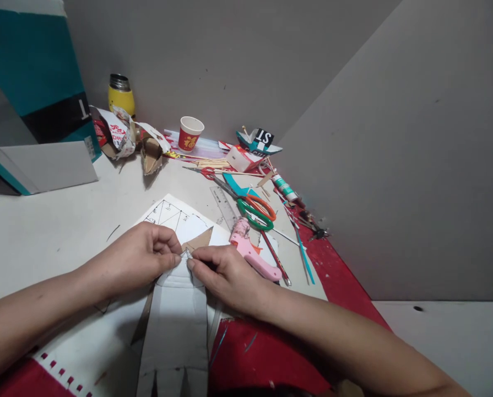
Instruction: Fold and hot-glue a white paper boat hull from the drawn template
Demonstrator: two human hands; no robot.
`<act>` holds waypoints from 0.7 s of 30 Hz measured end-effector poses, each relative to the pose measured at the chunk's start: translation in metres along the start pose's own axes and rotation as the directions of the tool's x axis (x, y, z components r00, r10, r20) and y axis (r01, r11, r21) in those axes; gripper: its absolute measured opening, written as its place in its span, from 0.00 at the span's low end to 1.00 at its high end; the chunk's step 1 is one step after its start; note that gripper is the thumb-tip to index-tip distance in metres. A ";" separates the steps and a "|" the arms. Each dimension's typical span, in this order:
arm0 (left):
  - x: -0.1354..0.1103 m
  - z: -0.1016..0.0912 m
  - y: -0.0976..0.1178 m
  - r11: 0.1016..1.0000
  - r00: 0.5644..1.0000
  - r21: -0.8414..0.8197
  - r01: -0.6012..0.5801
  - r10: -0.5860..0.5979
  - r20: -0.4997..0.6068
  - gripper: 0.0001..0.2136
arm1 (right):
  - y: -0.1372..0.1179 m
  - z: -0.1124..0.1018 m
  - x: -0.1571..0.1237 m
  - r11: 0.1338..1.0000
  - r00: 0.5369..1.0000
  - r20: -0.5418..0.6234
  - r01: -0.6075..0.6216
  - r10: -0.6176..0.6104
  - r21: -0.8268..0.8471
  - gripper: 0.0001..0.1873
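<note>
A long white cardboard piece (175, 331) with pencil lines and creases runs from the bottom edge up to both hands. My left hand (155, 251) pinches its narrow far end from the left. From the right, my right hand (221, 273) pinches the same end, thumb and fingertips close to the other hand's. A pointed brown cardboard flap (199, 241) sticks out just beyond the fingertips. Underneath lies a paper sheet (169, 208) with drawn triangles and numbers. Right beside my right hand rests a pink glue gun (254, 256).
Green-and-orange-handled scissors (256, 212), a clear ruler (223, 207) and a pencil (276, 258) lie to the right. A red paper cup (190, 134), a yellow bottle (121, 98) and cardboard scraps (151, 154) stand behind. A large teal box (31, 71) is at left; grey walls enclose the table.
</note>
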State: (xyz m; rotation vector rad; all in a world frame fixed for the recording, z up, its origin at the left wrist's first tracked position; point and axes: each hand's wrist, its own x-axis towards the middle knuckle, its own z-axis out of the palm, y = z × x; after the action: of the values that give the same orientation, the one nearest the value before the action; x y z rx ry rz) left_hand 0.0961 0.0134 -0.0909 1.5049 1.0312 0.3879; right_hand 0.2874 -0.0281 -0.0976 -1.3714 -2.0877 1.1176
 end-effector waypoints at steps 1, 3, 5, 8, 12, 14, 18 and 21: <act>0.000 0.000 -0.001 1.000 1.000 -0.007 0.001 -0.001 0.001 0.06 | 0.000 0.000 0.000 1.000 1.000 0.002 0.005 -0.005 -0.005 0.16; 0.001 0.000 -0.002 1.000 1.000 -0.014 -0.003 0.003 0.002 0.06 | 0.001 0.000 0.001 1.000 1.000 0.003 0.016 -0.016 -0.019 0.16; 0.000 0.001 -0.002 1.000 1.000 -0.010 -0.007 0.007 0.002 0.05 | 0.001 0.000 0.001 0.999 1.000 0.000 0.020 -0.020 -0.033 0.16; -0.002 0.002 0.000 1.000 1.000 -0.006 -0.006 0.006 0.004 0.06 | 0.000 0.000 0.001 0.999 1.000 0.005 0.025 -0.024 -0.043 0.16; -0.004 0.006 0.003 0.999 1.000 -0.034 0.001 -0.001 0.000 0.08 | -0.002 -0.001 0.001 0.998 0.999 0.006 0.045 -0.045 -0.054 0.15; -0.005 0.007 0.003 0.999 1.000 -0.049 0.008 -0.008 -0.011 0.08 | -0.002 -0.001 0.000 0.997 0.999 0.013 0.048 -0.047 -0.061 0.15; -0.004 0.010 0.002 0.998 0.999 -0.057 0.003 -0.006 -0.045 0.07 | -0.004 -0.002 -0.001 0.993 0.998 0.020 0.068 -0.067 -0.094 0.14; -0.004 0.012 0.003 0.999 0.998 -0.039 -0.007 0.005 -0.059 0.07 | -0.004 -0.002 -0.001 0.987 0.996 0.018 0.084 -0.083 -0.133 0.15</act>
State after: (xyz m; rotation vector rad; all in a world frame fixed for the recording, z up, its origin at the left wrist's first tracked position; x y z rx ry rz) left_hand 0.1035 0.0034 -0.0897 1.4689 1.0599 0.4571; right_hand 0.2873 -0.0293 -0.0931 -1.3259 -2.2425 0.9698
